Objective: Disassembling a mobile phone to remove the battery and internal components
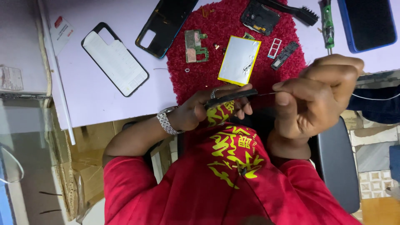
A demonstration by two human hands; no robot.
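Left hand (pixel 196 111): I saw it closed around black tweezers (pixel 231 98).
Right hand (pixel 316 98): fingers pinched on a thin wire (pixel 266 93) at the tweezer tip.
Beyond grip: battery (pixel 239 60), circuit board (pixel 195 46) on red mat (pixel 266 71).

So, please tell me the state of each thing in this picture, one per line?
left hand: gripping black tool
right hand: pinching thin wire
phone back cover: removed, lying flat
battery: out, on red mat
circuit board: exposed, loose
screwdriver: lying unused
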